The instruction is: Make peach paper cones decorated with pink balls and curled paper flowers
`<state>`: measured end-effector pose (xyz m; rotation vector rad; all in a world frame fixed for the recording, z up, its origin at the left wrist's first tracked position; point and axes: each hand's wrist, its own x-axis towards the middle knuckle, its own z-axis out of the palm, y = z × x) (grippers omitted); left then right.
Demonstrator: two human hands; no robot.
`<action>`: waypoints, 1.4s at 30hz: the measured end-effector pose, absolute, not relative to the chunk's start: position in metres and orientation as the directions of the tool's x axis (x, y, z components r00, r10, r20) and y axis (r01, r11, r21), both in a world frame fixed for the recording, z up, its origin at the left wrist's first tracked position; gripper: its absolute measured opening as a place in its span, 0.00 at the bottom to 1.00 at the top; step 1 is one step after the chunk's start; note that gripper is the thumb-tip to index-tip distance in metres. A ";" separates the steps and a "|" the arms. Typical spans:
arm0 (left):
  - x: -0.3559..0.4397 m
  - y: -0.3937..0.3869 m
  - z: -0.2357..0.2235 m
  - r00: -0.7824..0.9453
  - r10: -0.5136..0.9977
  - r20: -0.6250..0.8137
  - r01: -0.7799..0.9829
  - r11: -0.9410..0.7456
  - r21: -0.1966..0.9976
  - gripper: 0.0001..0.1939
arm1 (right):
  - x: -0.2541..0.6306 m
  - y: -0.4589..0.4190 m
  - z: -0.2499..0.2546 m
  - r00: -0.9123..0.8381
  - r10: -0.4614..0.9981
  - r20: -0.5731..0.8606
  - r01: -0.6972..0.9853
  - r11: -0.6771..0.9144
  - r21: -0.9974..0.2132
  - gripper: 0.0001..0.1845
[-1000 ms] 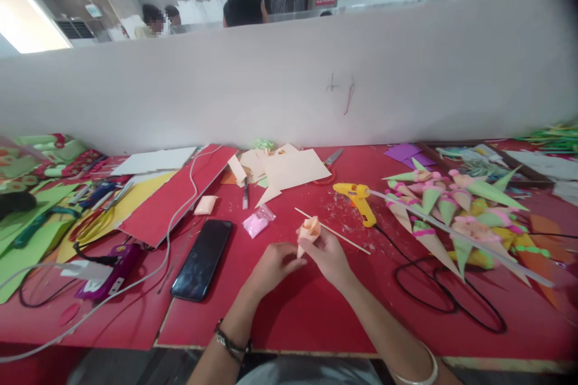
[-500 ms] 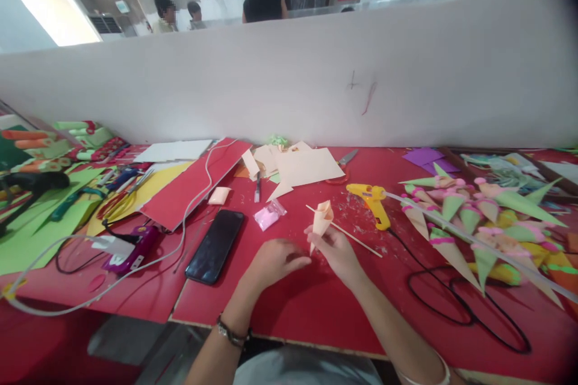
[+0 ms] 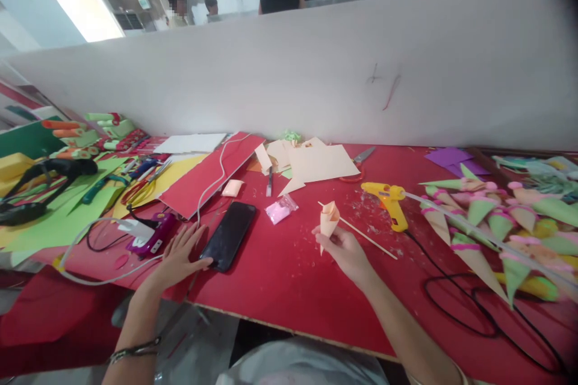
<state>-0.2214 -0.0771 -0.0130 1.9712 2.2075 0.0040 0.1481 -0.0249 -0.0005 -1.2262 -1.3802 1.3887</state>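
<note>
My right hand [image 3: 345,251] pinches a small peach paper cone [image 3: 329,221] upright, its pointed end down between thumb and fingers. Behind the cone a thin wooden stick [image 3: 368,239] lies slantwise on the red table. My left hand [image 3: 181,257] is spread with its fingers apart, over the white cable and beside the black phone [image 3: 229,236]. Its thumb reaches the phone's lower left edge; whether it touches I cannot tell. A small bag of pink material [image 3: 280,209] lies between the phone and the cone.
A yellow glue gun [image 3: 388,201] rests right of the cone, its black cord looping nearer me. Finished paper cones [image 3: 501,216] pile up at the right. Peach paper sheets [image 3: 323,162] and scissors [image 3: 363,156] lie at the back. A purple power strip [image 3: 156,234] sits left.
My left hand has moved left, away from the cone, and opened out beside the phone. My right hand still holds the cone. The view has shifted slightly left.
</note>
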 end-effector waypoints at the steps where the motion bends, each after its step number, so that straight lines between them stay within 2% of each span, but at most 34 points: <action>1: -0.216 -0.077 -0.013 -0.137 0.980 -0.148 0.983 0.152 0.100 0.36 | 0.148 -0.025 0.000 -0.203 0.975 -0.094 0.093 -0.076 -0.993 0.15; 8: -0.194 -0.072 -0.007 -0.252 0.955 -0.157 0.966 0.259 0.025 0.39 | 0.146 -0.027 0.003 -0.236 0.966 -0.102 0.099 -0.080 -0.992 0.16; 19: -0.194 -0.072 0.001 -0.243 0.952 -0.184 0.966 0.254 0.037 0.40 | 0.147 -0.027 0.001 -0.265 0.964 -0.034 0.159 0.008 -0.987 0.16; 26: -0.195 -0.073 0.006 -0.138 0.966 -0.217 0.974 0.173 0.149 0.35 | 0.147 -0.027 0.001 -0.246 0.968 -0.040 0.201 0.010 -0.980 0.18; 32: -0.200 -0.067 -0.002 -0.181 0.954 -0.240 0.972 0.211 0.102 0.39 | 0.147 -0.027 0.001 -0.263 0.964 -0.049 0.216 0.010 -0.976 0.18; 42: -0.198 -0.067 -0.003 -0.190 0.954 -0.233 0.975 0.211 0.068 0.39 | 0.147 -0.028 -0.001 -0.269 0.963 -0.028 0.199 0.027 -0.980 0.18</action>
